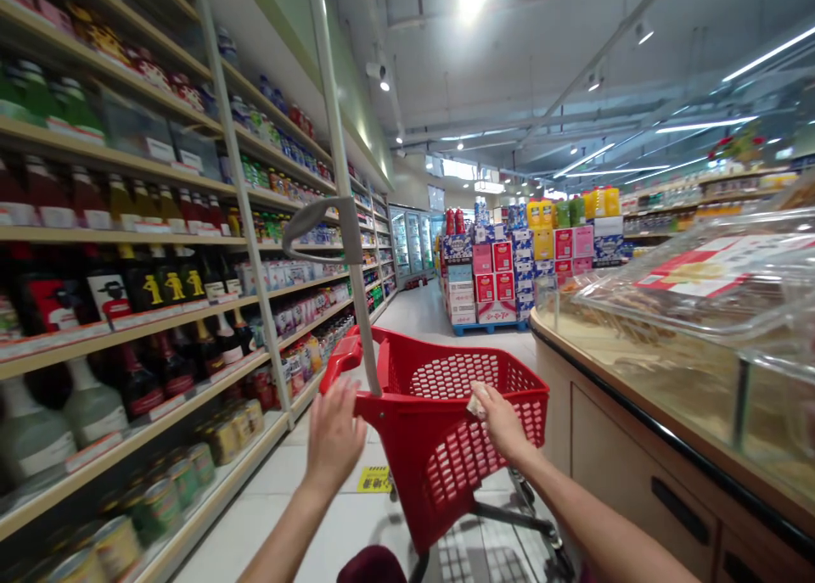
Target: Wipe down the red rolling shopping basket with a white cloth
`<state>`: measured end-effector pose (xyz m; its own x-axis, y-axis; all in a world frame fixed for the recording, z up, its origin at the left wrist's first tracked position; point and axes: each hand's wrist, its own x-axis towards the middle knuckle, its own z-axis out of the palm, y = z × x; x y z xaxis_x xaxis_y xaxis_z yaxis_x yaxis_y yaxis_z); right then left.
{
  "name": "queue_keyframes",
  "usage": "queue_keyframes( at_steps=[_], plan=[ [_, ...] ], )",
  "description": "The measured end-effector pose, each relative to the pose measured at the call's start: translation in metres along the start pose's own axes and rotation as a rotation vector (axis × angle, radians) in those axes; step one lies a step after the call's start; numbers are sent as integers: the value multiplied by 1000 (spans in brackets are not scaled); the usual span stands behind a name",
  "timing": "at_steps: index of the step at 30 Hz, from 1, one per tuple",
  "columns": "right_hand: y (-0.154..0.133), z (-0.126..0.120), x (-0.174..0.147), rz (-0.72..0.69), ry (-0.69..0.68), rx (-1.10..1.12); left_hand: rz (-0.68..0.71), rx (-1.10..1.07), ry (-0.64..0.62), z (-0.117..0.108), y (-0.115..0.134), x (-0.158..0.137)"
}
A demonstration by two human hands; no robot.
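A red plastic shopping cart (407, 447) with a perforated basket stands in front of me, turned sideways. From its handle end a tall grey pole (340, 159) rises, carrying a grey loop grip (322, 231). My left hand (336, 440) is just below the red handle (344, 358), fingers stretched upward and holding nothing; whether the fingertips touch the cart I cannot tell. At the basket's near rim, my right hand (500, 422) pinches a crumpled white tissue (480, 399) against or just over the red edge.
Shelves of bottles and cans (146, 311) line the left side. A wooden counter (611, 422) with clear plastic food packs (713, 269) runs along the right. Farther ahead, stacked drink cartons (493, 282) stand on a blue pallet. A yellow floor sign (374, 479) lies beside the cart.
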<state>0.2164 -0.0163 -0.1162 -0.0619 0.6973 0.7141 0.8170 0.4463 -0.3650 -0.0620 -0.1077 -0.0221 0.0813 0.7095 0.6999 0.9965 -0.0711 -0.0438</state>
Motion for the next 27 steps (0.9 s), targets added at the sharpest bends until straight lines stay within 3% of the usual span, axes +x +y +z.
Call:
queue_keyframes(
  at_steps=[1,5,9,11,13,16,19,25,27],
  plan=[
    [-17,2,5,-34,-25,54,-85,35,-19,-2,-14,7],
    [-106,13,18,-175,-102,287,-84,55,-210,0,-47,27],
    [-179,12,11,-293,-134,435,-28,57,-154,-5,-40,24],
    [-199,-4,14,-409,-127,476,12,37,-122,-12,-30,17],
    [-211,-30,36,-495,-15,462,36,12,-106,-21,-18,11],
    [-212,-76,91,-511,211,281,57,-25,-88,-32,3,7],
    [-183,-102,122,-571,204,40,83,-107,-84,-33,21,7],
    [-86,-86,54,-790,-157,-174,112,-204,-72,-19,50,10],
    [-79,-85,49,-754,-94,-132,134,-232,-90,-17,61,12]
  ],
)
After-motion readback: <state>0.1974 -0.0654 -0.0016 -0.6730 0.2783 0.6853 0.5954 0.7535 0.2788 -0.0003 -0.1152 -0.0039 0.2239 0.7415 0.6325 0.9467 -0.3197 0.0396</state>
